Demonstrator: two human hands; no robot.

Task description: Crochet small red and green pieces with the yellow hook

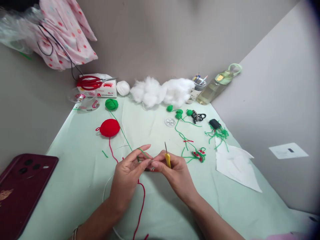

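Observation:
Both hands meet over the middle of the table. My left hand (130, 170) is closed, its thumb and fingers pinching a small red crochet piece (152, 170) with light dots, mostly hidden by the fingers. Green yarn (143, 152) runs over the raised index finger, coming from a green yarn ball (111, 104) at the back left. My right hand (176, 170) is closed too, its thumb and index fingertip pressed together at the piece. A yellow-handled crochet hook (167, 160) rests in its grip, metal tip upward. Red yarn (143, 196) trails below the hands.
A red yarn ball (110, 128) lies left, near red scissors (90, 83). White stuffing (150, 91) lines the back, with a pen cup (196, 90) and bottle (217, 85). Green crocheted balls (178, 115), a claw clip (198, 116) and a phone (27, 186) lie around.

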